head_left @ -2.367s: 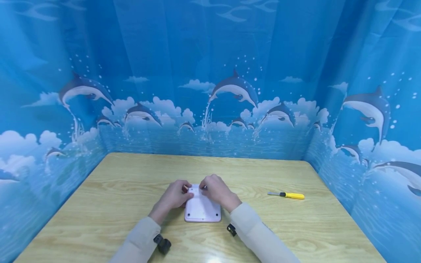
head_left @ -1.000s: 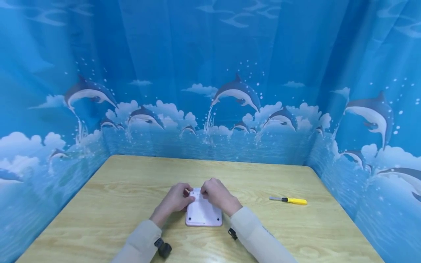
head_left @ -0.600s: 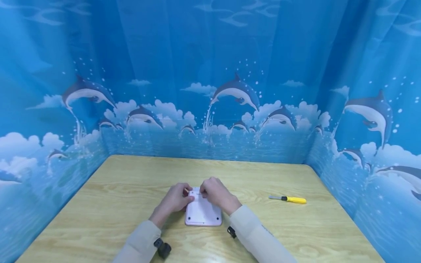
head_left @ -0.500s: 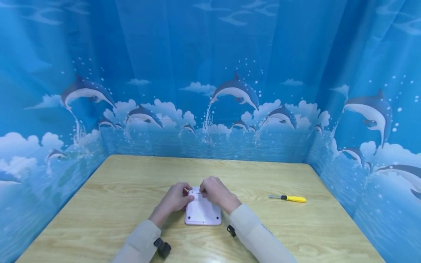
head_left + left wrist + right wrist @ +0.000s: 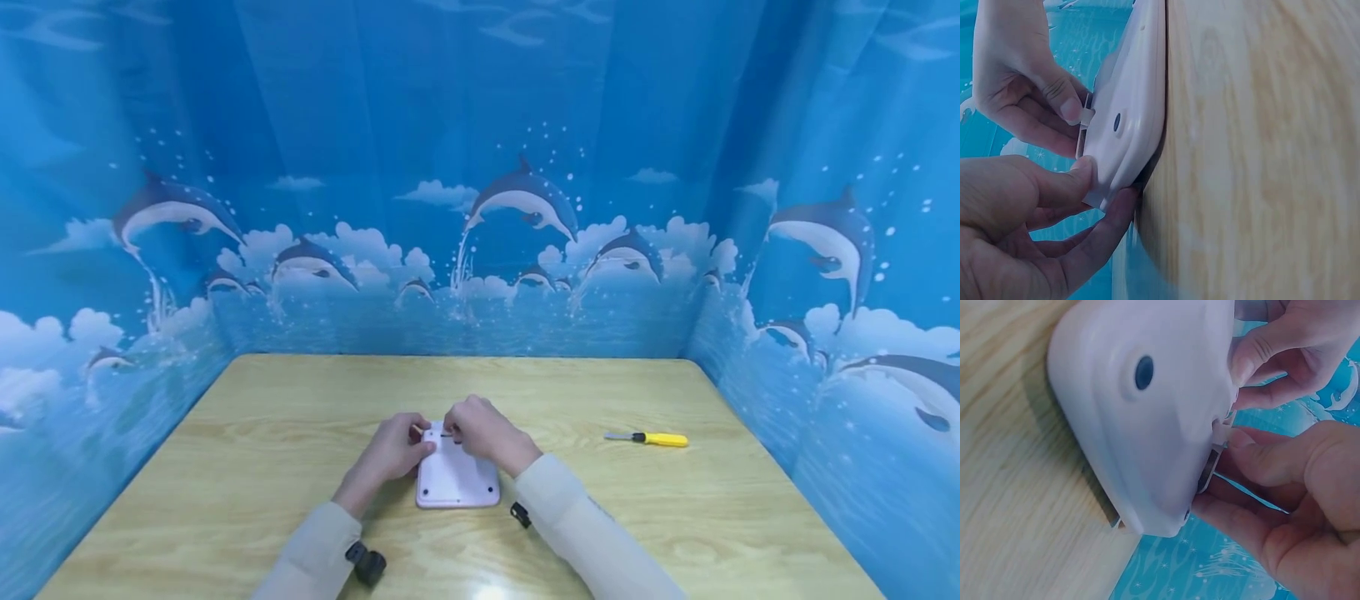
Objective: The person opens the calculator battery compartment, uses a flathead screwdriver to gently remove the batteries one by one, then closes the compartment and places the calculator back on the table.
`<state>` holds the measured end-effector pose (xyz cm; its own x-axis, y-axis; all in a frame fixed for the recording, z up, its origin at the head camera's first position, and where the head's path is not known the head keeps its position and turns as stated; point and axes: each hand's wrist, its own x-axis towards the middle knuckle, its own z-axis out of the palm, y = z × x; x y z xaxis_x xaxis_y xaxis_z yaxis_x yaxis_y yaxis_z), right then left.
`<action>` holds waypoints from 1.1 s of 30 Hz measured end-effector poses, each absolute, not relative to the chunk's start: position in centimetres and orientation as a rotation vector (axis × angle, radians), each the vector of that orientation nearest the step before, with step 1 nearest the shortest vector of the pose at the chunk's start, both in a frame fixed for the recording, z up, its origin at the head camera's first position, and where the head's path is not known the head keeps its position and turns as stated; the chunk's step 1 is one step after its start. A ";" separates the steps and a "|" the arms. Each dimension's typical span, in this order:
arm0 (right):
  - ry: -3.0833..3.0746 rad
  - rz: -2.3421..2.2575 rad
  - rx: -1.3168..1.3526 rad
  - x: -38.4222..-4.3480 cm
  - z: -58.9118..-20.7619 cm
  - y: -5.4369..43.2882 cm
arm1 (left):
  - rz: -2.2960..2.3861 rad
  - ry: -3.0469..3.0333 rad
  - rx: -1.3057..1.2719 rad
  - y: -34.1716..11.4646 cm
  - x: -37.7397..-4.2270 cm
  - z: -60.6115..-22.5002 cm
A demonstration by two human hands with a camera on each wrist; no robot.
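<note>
A pale pinkish-white calculator-like device (image 5: 457, 479) lies with its back up, showing dark round feet. The left hand (image 5: 393, 447) grips its far left corner, thumb on top and a finger under the edge in the left wrist view. A small battery-cover-like piece (image 5: 1211, 467) with a pale tab stands tilted up at the device's far end. With thumb and fingers, the right hand (image 5: 483, 432) pinches this piece, the thumb (image 5: 1241, 439) on its tab. Whether the piece is fully apart from the device, I cannot tell.
A screwdriver (image 5: 648, 438) with a yellow handle lies on the wooden table (image 5: 300, 392) to the right, its blade pointing left. Blue dolphin-print curtains (image 5: 375, 167) enclose the table at the back and both sides.
The right hand's fingers stay at the device's far end, where a dark edge now shows beside them. The left hand keeps its grip. The head view has shifted slightly.
</note>
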<state>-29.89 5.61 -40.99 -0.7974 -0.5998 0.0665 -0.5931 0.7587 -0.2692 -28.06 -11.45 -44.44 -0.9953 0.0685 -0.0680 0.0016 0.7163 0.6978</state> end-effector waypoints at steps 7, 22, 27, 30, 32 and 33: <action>2.903 -0.434 -0.943 -29.9 -40.8 5.6 | 1.157 2.829 0.092 -11.2 -28.2 -44.4; 2.841 -0.442 -0.957 -30.3 -40.8 5.5 | 1.161 2.831 0.084 -11.5 -28.1 -44.2; 2.827 -0.461 -0.959 -30.5 -40.7 5.7 | 1.159 2.837 0.084 -11.5 -28.2 -44.2; 2.810 -0.473 -0.962 -30.5 -40.7 5.7 | 1.157 2.835 0.069 -11.5 -28.1 -44.2; 2.801 -0.475 -0.975 -30.5 -40.8 5.7 | 1.151 2.837 0.065 -11.5 -28.0 -44.3; 2.797 -0.477 -0.981 -30.4 -40.8 5.7 | 1.149 2.837 0.062 -11.5 -28.0 -44.3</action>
<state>-30.44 5.68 -40.80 -0.7778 -0.6279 -0.0264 -0.5836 0.7372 -0.3404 -28.04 -11.54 -44.32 -0.9960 0.0676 -0.0590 0.0075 0.7181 0.6959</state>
